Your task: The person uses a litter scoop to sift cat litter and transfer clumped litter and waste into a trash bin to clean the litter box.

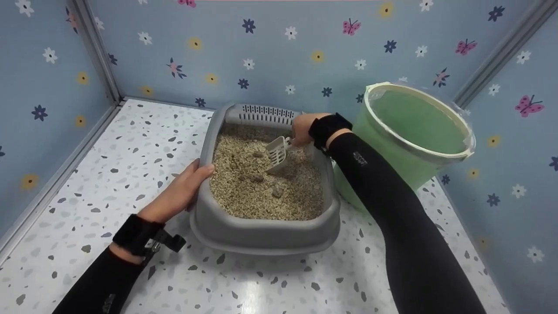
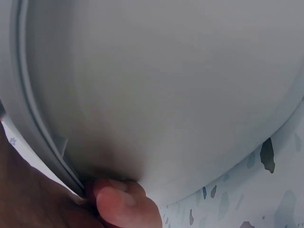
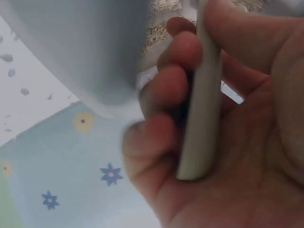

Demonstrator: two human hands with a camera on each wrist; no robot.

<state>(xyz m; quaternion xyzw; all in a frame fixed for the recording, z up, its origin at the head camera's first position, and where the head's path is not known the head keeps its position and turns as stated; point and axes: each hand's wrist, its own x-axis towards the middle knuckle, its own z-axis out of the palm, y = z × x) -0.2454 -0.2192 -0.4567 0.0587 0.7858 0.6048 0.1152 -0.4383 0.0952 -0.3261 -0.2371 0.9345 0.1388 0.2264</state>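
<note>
A grey litter box [image 1: 266, 237] filled with tan pellet litter [image 1: 244, 198] stands on the floor. My left hand [image 1: 185, 185] grips its left rim, thumb over the top; the left wrist view shows fingertips [image 2: 126, 202] curled below the rim against the outer wall. Over the box's back right part, my right hand [image 1: 305, 128] holds a beige slotted litter scoop [image 1: 277, 152]. Its blade is tilted, with the lower edge at the litter. In the right wrist view the fingers wrap around the scoop's handle [image 3: 202, 118]. Several darker clumps [image 1: 257, 178] lie on the litter near the blade.
Right of the box stands a tall green bin [image 1: 418, 117] with a cream rim and a clear liner, close beside my right forearm. Flower-patterned panels [image 1: 270, 52] enclose the back and sides. The floor [image 1: 130, 152] is white and speckled.
</note>
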